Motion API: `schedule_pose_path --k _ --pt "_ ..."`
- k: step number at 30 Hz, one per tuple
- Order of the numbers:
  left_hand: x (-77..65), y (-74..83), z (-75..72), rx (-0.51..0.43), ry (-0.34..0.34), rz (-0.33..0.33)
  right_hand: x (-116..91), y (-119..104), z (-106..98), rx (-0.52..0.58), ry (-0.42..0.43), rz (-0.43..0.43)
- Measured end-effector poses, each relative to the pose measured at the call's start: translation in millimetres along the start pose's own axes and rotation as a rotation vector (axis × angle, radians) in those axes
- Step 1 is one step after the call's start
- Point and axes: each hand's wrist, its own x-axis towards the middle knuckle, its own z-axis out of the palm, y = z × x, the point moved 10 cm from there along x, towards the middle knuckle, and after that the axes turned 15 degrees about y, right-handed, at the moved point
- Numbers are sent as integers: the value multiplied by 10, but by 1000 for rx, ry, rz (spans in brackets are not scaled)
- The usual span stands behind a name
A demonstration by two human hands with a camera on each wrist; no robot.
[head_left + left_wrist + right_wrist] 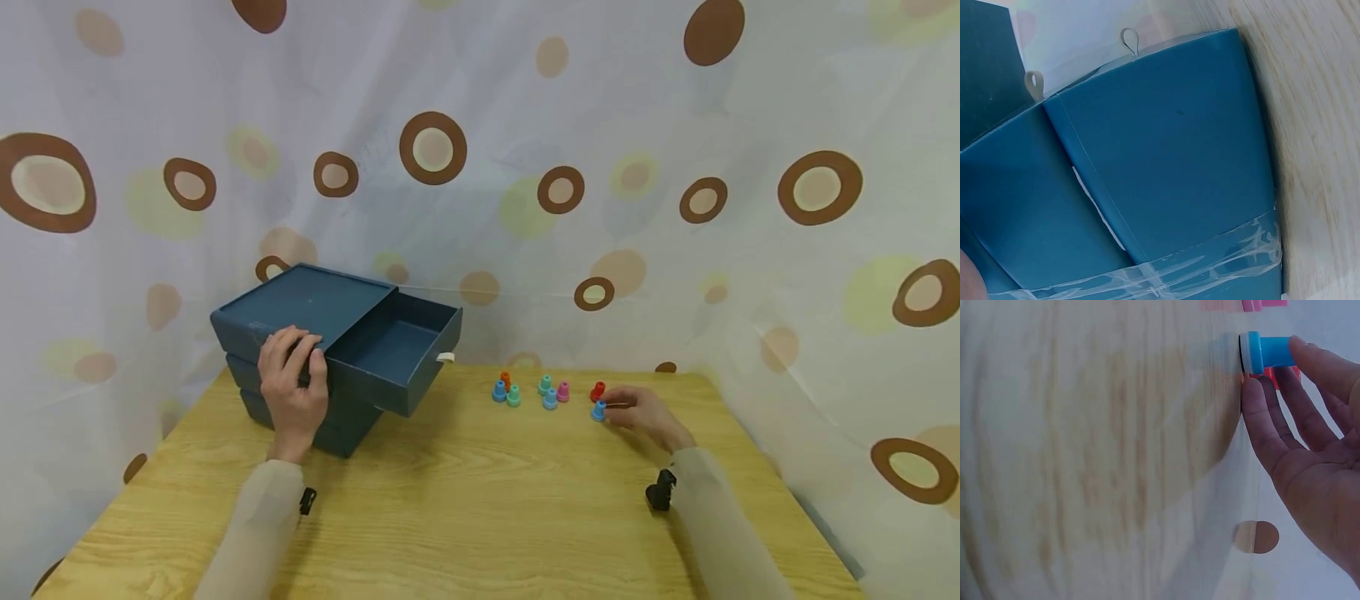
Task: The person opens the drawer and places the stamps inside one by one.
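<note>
A dark blue drawer cabinet [311, 298] stands at the left, its top drawer [408, 333] pulled out and bare inside. My left hand [292, 379] rests on the cabinet's near side, fingers bent at the top edge. A fingertip [969, 275] shows at the corner of the left wrist view. My right hand [641, 412] is at a small blue peg [598, 411] upright on the table. In the right wrist view the index fingertip touches the top of the blue peg [1269, 352], and the thumb is spread beside its base. A red peg [597, 390] stands just behind.
Several pegs stand in clusters left of my right hand, among them an orange peg [506, 379], a mint peg [513, 396] and a pink peg [563, 392]. A patterned curtain [480, 217] hangs behind the wooden table [487, 517]. Clear tape [1210, 269] wraps the cabinet.
</note>
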Motion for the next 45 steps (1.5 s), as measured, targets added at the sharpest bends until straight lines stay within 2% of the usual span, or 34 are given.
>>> schedule_pose_path --k 8,14,19,32,36,40,45 --pt "4 5 -1 0 -8 -8 22 -36 39 -71 12 -2" --pt "15 7 6 2 -6 -6 41 -22 58 4 -2 -6" --pt "25 4 5 2 -5 -7 58 -15 59 11 -10 -23" --pt "28 14 17 -2 -5 -3 90 -70 18 -110 72 -56" --pt "27 -2 49 5 -27 -7 85 -122 6 -56 86 -87" --pt "42 -10 24 3 -10 -3 88 -174 65 56 63 -93" --pt "9 -19 12 6 -19 -12 89 -211 150 149 52 -53"
